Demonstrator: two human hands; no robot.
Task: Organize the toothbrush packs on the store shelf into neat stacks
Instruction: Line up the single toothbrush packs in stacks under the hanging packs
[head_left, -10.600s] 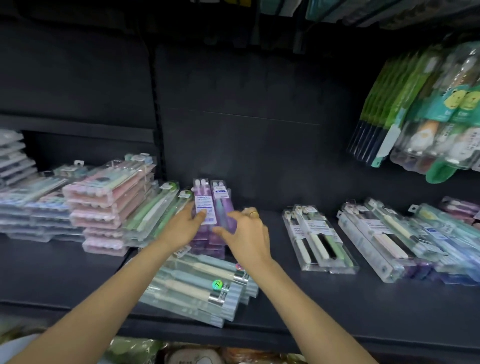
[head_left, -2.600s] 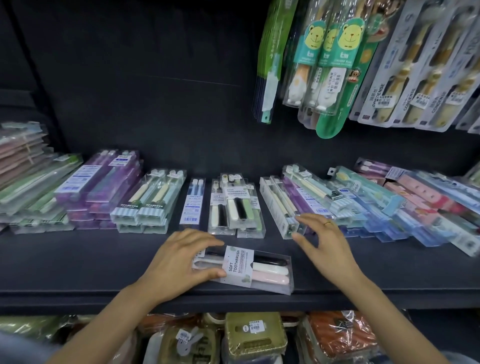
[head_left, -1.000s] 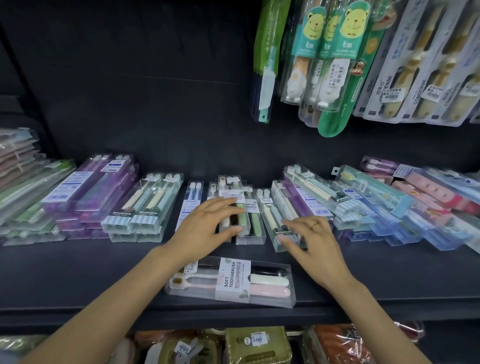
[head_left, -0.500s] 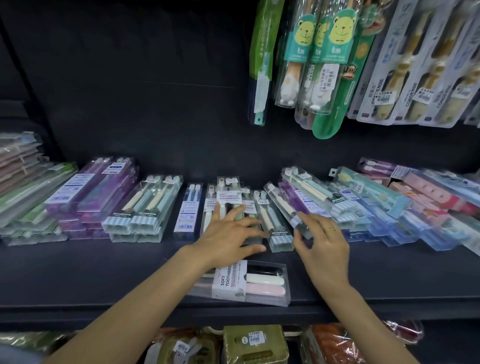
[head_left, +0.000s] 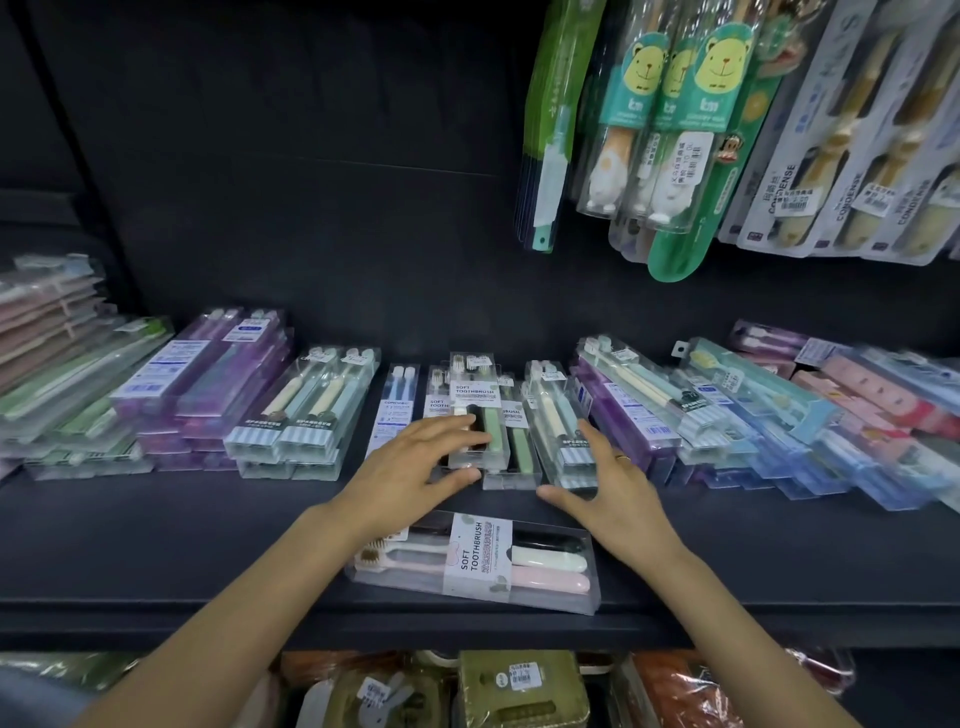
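Clear toothbrush packs lie in rows on a dark shelf (head_left: 156, 525). My left hand (head_left: 410, 473) rests with spread fingers on the near end of the middle stack of "SOFT TOOTHBRUSH" packs (head_left: 475, 410). My right hand (head_left: 613, 488), open, touches the near end of the neighbouring pack with cream and blue brushes (head_left: 558, 415). One "SOFT TOOTHBRUSH" pack (head_left: 478, 561) lies crosswise near the shelf's front edge, below both hands. A slim blue pack (head_left: 395, 408) lies left of the middle stack.
Purple stacks (head_left: 208, 384) and striped-end packs (head_left: 306, 415) lie to the left, green and pink ones further left. A loose heap of blue, purple and pink packs (head_left: 779, 415) fills the right. Carded toothbrushes (head_left: 675, 119) hang above right. Packaged goods (head_left: 519, 691) sit below.
My left hand slid left along the middle stack's near end. My right hand let go of the tilted pack and spread open; that pack now lies flat beside the middle stack.
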